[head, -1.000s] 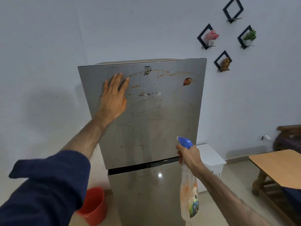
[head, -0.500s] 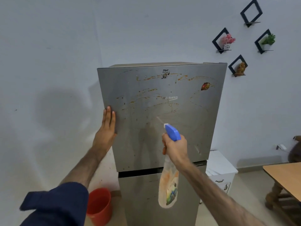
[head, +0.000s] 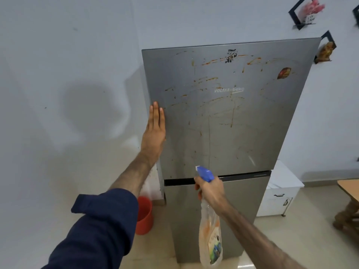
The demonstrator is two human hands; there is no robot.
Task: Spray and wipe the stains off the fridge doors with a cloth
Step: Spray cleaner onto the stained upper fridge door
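A steel two-door fridge stands against the white wall. Its upper door [head: 252, 121] is streaked with orange-brown stains and drips; the lower door [head: 233, 210] looks cleaner. My left hand [head: 154, 131] lies flat with fingers together on the upper door's left edge, holding nothing. My right hand [head: 210, 192] grips the neck of a clear spray bottle [head: 210, 239] with a blue trigger head, its nozzle aimed at the bottom of the upper door. No cloth is in sight.
A red bucket [head: 144, 216] sits on the floor left of the fridge. A white cabinet [head: 279, 191] stands to its right, and a wooden table [head: 349, 189] at the far right edge. Small black wall shelves [head: 303, 14] hang at the upper right.
My left hand slid from the upper door's top left down to its left edge. My right hand brought the spray bottle up toward the door, then lowered it to the door gap. The view moved closer.
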